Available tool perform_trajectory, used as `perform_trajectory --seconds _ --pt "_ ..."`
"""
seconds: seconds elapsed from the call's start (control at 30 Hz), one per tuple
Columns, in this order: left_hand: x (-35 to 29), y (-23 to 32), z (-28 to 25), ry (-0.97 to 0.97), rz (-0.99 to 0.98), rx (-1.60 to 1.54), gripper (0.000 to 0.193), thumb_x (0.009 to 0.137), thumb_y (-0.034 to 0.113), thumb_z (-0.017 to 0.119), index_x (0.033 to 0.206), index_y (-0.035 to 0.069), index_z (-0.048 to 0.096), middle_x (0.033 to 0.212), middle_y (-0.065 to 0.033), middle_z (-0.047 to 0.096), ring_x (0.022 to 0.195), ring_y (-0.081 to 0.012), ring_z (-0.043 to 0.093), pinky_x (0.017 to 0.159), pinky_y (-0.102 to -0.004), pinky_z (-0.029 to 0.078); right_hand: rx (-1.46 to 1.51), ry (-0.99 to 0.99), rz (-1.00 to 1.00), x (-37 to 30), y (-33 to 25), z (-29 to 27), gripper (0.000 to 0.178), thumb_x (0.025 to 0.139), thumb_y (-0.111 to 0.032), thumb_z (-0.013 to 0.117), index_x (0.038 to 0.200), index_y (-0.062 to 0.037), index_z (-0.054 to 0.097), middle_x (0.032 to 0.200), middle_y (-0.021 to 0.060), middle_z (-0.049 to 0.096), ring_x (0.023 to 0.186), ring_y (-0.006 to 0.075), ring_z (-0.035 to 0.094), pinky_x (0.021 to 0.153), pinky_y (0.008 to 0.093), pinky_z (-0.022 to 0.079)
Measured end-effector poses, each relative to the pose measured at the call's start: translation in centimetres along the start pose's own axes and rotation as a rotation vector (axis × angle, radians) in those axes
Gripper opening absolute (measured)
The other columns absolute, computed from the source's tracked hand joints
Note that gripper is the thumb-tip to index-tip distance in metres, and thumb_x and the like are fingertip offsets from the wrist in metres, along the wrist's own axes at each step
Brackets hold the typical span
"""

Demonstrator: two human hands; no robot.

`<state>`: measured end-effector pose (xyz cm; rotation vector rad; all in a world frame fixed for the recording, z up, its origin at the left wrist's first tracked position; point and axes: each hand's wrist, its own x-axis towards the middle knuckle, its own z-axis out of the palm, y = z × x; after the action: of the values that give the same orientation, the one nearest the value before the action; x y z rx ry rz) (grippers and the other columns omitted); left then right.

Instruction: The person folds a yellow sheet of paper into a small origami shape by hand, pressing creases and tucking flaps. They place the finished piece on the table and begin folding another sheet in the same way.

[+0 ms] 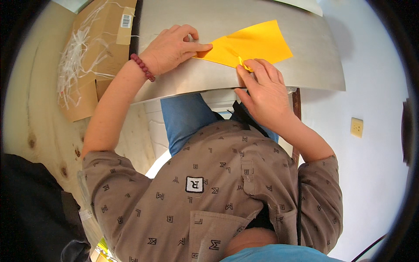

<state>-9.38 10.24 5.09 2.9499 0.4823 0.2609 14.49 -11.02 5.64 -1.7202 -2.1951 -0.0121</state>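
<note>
A bright yellow sheet [257, 41] lies at a slant on the metal tabletop; I cannot tell if it is paper or cloth. It is narrow and creased at its left end and wider at the right. My left hand [172, 48], with a dark red bead bracelet [143, 68] at the wrist, grips the narrow end, index finger stretched along it. At the sheet's near edge, the fingertips of my right hand [265, 89] are on a small crumpled, folded-up bit of it. The right thumb is lower, beside the table's front edge.
Left of the table stands a cardboard box [102, 52] with thin white plastic strands [80, 48] on top. The metal tabletop [174, 11] ends just before my body. A pale wall with a socket [356, 127] is on the right. Dark cloth [35, 205] shows at lower left.
</note>
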Motion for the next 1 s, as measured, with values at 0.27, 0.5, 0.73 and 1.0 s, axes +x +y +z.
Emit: perform_trajectory --seconds 0.27,0.5,0.73,1.0 --pt "0.1 0.0 0.1 0.004 -0.006 0.018 0.037 0.101 0.017 0.065 0.133 0.033 0.073 0.120 -0.0049 0.060 0.109 -0.0250 0.059 0.099 -0.0380 0.049 0.017 -0.020 0.019 -1.0 0.7 -0.5 0.049 0.088 -0.020 0.077 0.132 -0.0024 0.063 0.136 0.0131 0.057 0.133 0.0338 0.050 0.109 0.0470 0.043" --pt "0.0 0.8 -0.8 0.182 0.013 0.199 0.044 0.097 0.018 0.068 0.140 0.027 0.066 0.130 -0.0072 0.063 0.117 -0.0291 0.060 0.103 -0.0421 0.048 0.000 -0.007 -0.046 -0.8 0.9 0.1 0.052 0.090 -0.020 0.076 0.135 0.0006 0.061 0.146 0.0120 0.055 0.146 0.0347 0.042 0.122 0.0500 0.034" --pt "0.0 14.6 2.3 0.248 -0.119 -0.005 0.077 0.094 0.049 0.071 0.151 0.003 0.050 0.150 -0.0161 0.057 0.146 -0.0303 0.049 0.122 -0.0535 0.031 0.040 -0.070 -0.040 -0.8 1.1 0.5 0.056 0.091 -0.020 0.075 0.139 0.0031 0.058 0.146 0.0126 0.057 0.148 0.0326 0.042 0.125 0.0508 0.031" --pt "-1.9 14.3 4.3 0.172 -0.278 -0.051 0.083 0.096 0.058 0.064 0.154 0.001 0.047 0.155 -0.0134 0.053 0.150 -0.0262 0.043 0.125 -0.0510 0.024 0.036 -0.111 -0.022 -0.7 0.8 0.2 0.059 0.091 -0.018 0.075 0.142 0.0037 0.057 0.148 0.0141 0.056 0.149 0.0324 0.042 0.126 0.0515 0.027"
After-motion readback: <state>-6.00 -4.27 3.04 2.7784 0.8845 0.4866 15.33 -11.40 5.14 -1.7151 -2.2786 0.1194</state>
